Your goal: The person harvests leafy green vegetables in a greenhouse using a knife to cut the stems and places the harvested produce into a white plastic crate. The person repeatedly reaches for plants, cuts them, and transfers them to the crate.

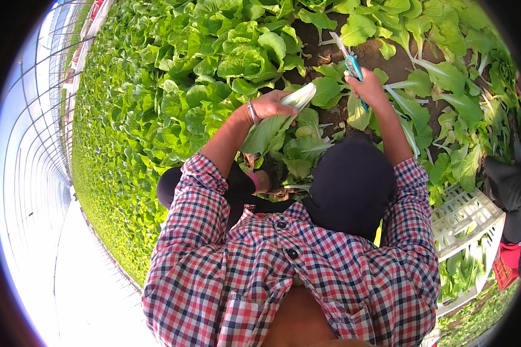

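My left hand (pixel 271 104), with a silver bangle at the wrist, grips a cut head of leafy green cabbage (pixel 265 132). Its white stem end points up and to the right, and its green leaves hang down towards my knees. In my right hand (pixel 368 89) is a utility knife (pixel 353 66) with a teal handle. The knife's blade is out, smeared with dirt, and points away from me over bare soil (pixel 330 52). Hand and knife are apart from the held head. Loose leaves (pixel 325 89) lie on the ground between and below both hands.
Dense rows of growing greens (pixel 239 60) stand ahead and to the left. Trimmed leaves (pixel 456 104) litter the soil at right. A white plastic crate (pixel 469 217) with greens inside is by my right elbow, near a red object (pixel 508 264). Greenhouse framing (pixel 39 104) curves along the left.
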Tool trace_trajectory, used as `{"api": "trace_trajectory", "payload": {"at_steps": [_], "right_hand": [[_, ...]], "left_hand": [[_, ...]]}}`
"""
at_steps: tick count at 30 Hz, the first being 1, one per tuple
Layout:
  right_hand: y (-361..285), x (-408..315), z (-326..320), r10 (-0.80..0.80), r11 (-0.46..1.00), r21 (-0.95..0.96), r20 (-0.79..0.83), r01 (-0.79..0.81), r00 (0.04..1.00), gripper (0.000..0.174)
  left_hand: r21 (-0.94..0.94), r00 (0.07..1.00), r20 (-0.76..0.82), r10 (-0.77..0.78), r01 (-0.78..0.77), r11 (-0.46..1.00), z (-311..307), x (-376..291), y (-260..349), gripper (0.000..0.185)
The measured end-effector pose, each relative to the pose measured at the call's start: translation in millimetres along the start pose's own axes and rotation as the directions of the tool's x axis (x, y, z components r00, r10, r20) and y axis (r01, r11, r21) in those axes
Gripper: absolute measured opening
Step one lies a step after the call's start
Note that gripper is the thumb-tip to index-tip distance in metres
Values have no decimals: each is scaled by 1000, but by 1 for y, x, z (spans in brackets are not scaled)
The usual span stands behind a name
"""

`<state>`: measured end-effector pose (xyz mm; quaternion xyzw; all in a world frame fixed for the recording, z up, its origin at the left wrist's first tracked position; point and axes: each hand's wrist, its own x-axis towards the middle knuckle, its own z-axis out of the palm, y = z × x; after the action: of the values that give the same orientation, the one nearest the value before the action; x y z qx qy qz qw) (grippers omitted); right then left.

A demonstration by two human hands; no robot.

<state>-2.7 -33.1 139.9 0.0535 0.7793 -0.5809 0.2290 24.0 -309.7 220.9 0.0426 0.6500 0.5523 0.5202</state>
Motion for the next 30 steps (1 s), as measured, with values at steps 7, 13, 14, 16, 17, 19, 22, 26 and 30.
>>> {"api": "trace_trajectory", "payload": {"at_steps": [7, 13, 14, 16, 17, 19, 22, 26, 30], "right_hand": [[51, 40, 40, -3, 975, -220, 29, 10, 1000, 24], [48, 80, 67, 172, 984, -69, 129, -164, 977, 24], [49, 88, 70, 182, 982, -64, 131, -175, 974, 26], [56, 101, 74, 203, 979, -46, 166, -198, 965, 28], [59, 108, 78, 195, 981, -32, 182, -193, 964, 29], [69, 120, 84, 131, 986, -127, 191, -108, 973, 34], [80, 130, 91, 104, 987, -149, 274, -65, 956, 35], [84, 137, 88, 134, 990, -82, 255, -117, 958, 36], [80, 144, 90, 153, 988, -76, 341, -135, 928, 37]], "left_hand": [[931, 986, -23, 165, -39, 362, 21, 63, 34, 34], [900, 898, -437, -47, 436, -28, -38, 119, 48, 39], [873, 870, -487, -71, 484, -58, -53, 119, 43, 38], [822, 816, -570, -98, 564, -76, -75, 109, 27, 36], [798, 793, -602, -94, 599, -66, -83, 101, 18, 35], [803, 802, -595, -55, 594, -37, -95, 88, 4, 35], [811, 811, -585, -7, 585, -15, -103, 76, -11, 37], [803, 803, -596, 25, 595, 32, -108, 75, -14, 37], [809, 808, -588, 43, 586, 47, -112, 74, -15, 38]]}}
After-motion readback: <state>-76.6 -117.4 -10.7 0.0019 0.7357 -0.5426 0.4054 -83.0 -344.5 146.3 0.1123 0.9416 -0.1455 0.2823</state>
